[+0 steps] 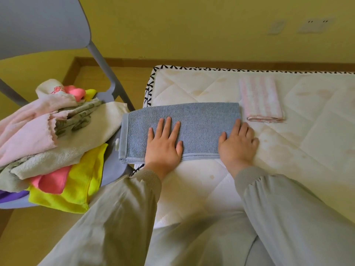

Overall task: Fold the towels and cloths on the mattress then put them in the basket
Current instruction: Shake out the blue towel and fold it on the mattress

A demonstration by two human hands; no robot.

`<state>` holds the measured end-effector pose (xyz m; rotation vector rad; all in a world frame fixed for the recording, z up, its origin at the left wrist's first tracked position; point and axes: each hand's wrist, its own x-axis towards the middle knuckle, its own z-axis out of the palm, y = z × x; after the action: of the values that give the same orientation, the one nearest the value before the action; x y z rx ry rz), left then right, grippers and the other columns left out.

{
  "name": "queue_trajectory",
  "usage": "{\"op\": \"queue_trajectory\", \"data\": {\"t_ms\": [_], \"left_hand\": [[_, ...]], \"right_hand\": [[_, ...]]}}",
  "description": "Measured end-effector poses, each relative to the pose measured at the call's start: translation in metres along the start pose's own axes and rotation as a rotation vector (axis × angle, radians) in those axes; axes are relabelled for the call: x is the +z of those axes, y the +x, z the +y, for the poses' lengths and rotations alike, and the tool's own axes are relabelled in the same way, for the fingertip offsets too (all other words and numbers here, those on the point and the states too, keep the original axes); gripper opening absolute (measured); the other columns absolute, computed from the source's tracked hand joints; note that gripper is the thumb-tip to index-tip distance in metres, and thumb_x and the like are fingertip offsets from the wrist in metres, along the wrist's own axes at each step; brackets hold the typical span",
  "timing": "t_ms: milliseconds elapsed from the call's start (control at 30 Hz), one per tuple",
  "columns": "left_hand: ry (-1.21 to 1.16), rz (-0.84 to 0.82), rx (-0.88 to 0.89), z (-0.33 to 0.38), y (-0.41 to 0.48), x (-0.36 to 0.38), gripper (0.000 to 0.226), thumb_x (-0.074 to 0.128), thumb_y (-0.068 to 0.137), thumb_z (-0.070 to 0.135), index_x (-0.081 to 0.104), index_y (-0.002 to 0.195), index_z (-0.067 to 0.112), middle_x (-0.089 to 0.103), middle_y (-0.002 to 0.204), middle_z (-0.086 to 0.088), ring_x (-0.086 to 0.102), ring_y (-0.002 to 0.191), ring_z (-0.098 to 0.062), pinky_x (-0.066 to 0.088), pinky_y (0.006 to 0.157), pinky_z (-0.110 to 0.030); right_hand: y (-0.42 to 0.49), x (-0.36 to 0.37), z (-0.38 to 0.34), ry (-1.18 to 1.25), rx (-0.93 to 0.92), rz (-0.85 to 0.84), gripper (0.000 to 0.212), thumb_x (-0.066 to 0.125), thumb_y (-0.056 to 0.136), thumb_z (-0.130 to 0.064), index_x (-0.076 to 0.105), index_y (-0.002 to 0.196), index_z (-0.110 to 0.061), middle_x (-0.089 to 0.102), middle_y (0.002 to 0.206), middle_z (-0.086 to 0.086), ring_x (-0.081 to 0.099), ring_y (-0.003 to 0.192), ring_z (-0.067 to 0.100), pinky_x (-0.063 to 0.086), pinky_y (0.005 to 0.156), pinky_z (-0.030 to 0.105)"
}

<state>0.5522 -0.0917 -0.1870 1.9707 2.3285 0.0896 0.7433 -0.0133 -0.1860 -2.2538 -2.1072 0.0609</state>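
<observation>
The blue-grey towel lies on the white quilted mattress, near its corner at 9 o'clock. It is folded into a long band that runs from 9 to 3 o'clock, and its 9 o'clock end sticks out a little past the mattress edge.

Both forearms, in grey-green sleeves, come in from 6 o'clock, almost parallel. The left hand lies palm down on the middle of the towel. Its fingers are straight and spread and point to 12 o'clock; it presses flat and grasps nothing.

The right hand is at the 3 o'clock end of the towel. Its thumb lies on the cloth and the first finger runs along the end edge, while the other fingers are bent down onto the mattress just beside it. I cannot tell if this hand pinches the towel's end or only rests there.

At 2 o'clock from the towel, just beside its far corner, a pink striped cloth lies folded on the mattress. At 9 o'clock, a loose pile of cloths in pink, beige, yellow and coral sits on the seat of a grey chair, touching the towel's end.
</observation>
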Motion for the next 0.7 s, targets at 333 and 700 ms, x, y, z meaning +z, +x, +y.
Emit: {"op": "queue_trajectory", "data": {"t_ms": [333, 700], "left_hand": [[0.037, -0.05, 0.001, 0.002, 0.002, -0.001, 0.069, 0.0, 0.088, 0.048, -0.003, 0.153, 0.024, -0.005, 0.161, -0.005, -0.008, 0.148, -0.026, 0.002, 0.119, -0.051], [0.076, -0.266, -0.013, 0.002, 0.016, -0.01, 0.062, 0.013, 0.099, 0.044, -0.016, 0.15, 0.025, -0.019, 0.159, -0.006, -0.018, 0.146, -0.027, -0.006, 0.118, -0.051]], "right_hand": [[0.025, -0.013, -0.013, 0.417, 0.291, 0.05, 0.043, 0.044, 0.091, -0.029, 0.047, 0.122, 0.001, 0.052, 0.127, 0.02, 0.046, 0.119, 0.035, 0.037, 0.094, 0.042], [0.025, -0.036, -0.031, 0.863, 0.384, -0.009, 0.017, 0.054, 0.085, -0.024, 0.048, 0.078, -0.009, 0.056, 0.075, 0.005, 0.051, 0.074, 0.028, 0.036, 0.064, 0.03]]}}
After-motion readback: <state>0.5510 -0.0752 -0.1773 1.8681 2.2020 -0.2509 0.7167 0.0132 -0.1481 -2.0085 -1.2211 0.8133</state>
